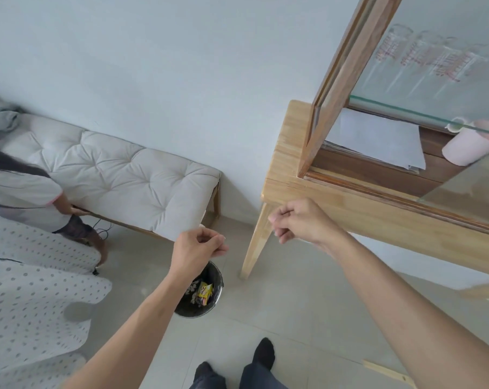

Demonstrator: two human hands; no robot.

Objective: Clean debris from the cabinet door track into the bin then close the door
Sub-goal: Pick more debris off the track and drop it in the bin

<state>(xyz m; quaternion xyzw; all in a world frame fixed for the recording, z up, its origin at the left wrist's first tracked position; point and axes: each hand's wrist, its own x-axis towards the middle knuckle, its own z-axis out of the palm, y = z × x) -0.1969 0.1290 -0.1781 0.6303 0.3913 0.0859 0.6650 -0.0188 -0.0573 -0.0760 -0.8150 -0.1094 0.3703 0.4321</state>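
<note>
Above the black bin (pixel 206 296) on the tiled floor (pixel 293 318), the left hand (pixel 197 248) hovers with its fingers curled in and the thumb pressed to the fingertips, as if pinching something; whether anything is actually between them is too small to tell. The bin stands just left of the cabinet's pale wooden leg (pixel 256 242) and already holds scraps, among them a yellow wrapper (pixel 204 290). The forearm crosses over the bin's left rim.

The right hand (pixel 299 220) is held in front of the near corner of the cabinet (pixel 288 164), fingers folded into a loose fist, thumb tip against the forefinger; I cannot tell if it holds anything, and it does not appear to rest on the wood. Along the cabinet's front edge runs the darker door track (pixel 378 192), with the glass door (pixel 467 186) slid to the right, leaving the left part open. Inside lie white paper sheets (pixel 378 141) and a pink cup (pixel 467 147) on its side.

To the left, a cushioned bench (pixel 119 175) stands against the wall, with another person (pixel 21 192) at its far end. A dotted cloth (pixel 35 299) covers the lower left. The wearer's dark socks (pixel 263 355) show at the bottom.
</note>
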